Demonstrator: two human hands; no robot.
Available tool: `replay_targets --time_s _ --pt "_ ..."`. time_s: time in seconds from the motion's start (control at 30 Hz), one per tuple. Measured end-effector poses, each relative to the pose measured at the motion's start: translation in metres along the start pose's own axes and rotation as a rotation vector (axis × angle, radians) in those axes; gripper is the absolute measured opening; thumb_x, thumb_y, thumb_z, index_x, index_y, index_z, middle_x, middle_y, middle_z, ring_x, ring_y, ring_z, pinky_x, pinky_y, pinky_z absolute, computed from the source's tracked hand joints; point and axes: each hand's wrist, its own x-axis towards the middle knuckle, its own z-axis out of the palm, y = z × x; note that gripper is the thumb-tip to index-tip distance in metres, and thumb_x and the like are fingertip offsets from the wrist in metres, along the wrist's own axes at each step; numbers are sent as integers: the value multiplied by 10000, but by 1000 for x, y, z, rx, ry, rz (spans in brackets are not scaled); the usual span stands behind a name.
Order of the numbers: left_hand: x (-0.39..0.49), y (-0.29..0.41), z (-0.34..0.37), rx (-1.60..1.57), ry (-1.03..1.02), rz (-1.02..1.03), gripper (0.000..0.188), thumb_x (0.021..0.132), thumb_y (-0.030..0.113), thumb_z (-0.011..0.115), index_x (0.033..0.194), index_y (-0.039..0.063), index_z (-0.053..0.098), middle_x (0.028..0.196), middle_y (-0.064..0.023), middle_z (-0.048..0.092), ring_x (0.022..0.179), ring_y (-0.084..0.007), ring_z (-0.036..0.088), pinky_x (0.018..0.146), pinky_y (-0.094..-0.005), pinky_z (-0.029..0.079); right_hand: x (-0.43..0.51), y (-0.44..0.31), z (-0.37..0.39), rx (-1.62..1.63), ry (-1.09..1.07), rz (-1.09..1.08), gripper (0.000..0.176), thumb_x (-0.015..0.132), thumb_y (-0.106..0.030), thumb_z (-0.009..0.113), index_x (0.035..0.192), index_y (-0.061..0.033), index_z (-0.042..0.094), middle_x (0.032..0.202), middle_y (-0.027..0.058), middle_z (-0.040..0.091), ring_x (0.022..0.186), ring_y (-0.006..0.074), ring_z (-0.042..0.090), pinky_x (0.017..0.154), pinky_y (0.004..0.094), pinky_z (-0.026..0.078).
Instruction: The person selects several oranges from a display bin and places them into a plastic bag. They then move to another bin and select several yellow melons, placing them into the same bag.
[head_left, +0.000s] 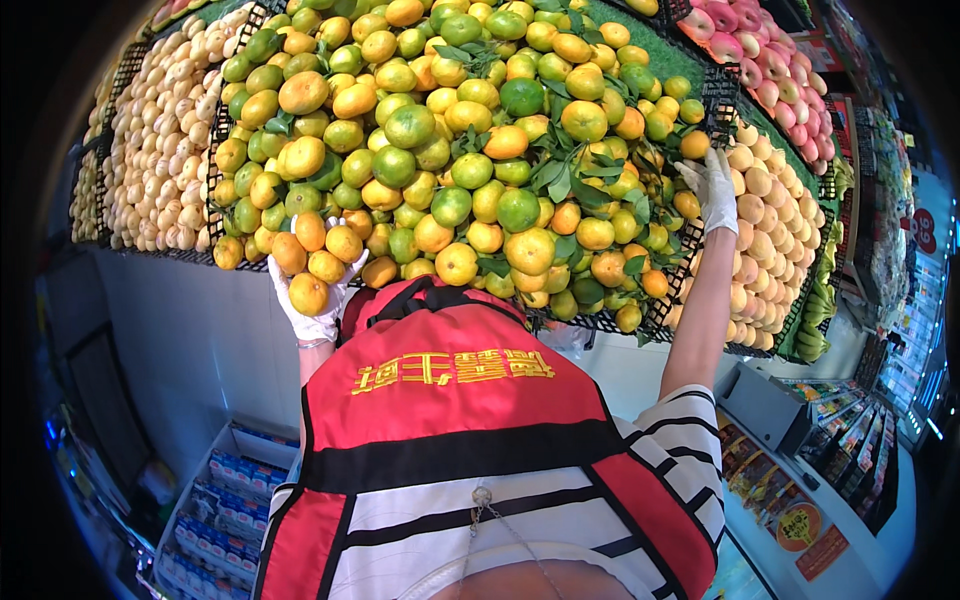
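My left hand (311, 319), in a white glove, is at the near left edge of a large heap of green and orange tangerines (471, 171). It cups a cluster of several orange tangerines (308, 293), with fingertips showing behind them. My right hand (711, 196), also gloved, reaches to the heap's right edge. Its fingers and thumb are around the lower side of a single orange tangerine (695, 144) beside the black mesh divider (721, 97). Leafy stems (589, 184) lie among the fruit on the right half of the heap.
Pale striped pepino melons (161, 142) fill the left section. Round peach-coloured fruit (769, 232) is stacked on the right, with pink apples (750, 41) beyond. Below stand a crate of blue-and-white packs (225, 502) and a grey box (765, 409). My red apron (450, 367) touches the display's front.
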Motion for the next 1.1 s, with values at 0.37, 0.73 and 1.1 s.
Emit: replay_targets --time_s 0.37,0.73,1.1 --pt "2 -2 -14 -94 -105 -24 700 960 630 453 1492 176 430 1469 -118 478 1381 -351 431 1078 -732 323 -177 -9 142 -1130 -445 -969 816 719 -241 854 1447 -304 491 1427 275 443 1326 422 449 1051 513 413" --pt "-6 4 -41 -153 -192 30 687 968 575 456 1494 136 404 1504 -109 430 1405 -366 393 1105 -712 301 -69 -61 71 -857 65 -791 632 760 -275 859 1286 -28 612 1172 252 610 1116 369 584 963 445 483" --pt "-11 4 -42 37 13 184 695 991 582 412 1523 139 354 1531 -119 393 1399 -376 398 1070 -770 312 -261 64 176 -937 -200 -1205 750 785 -263 750 1485 -214 485 1495 302 393 1264 408 506 921 443 459"
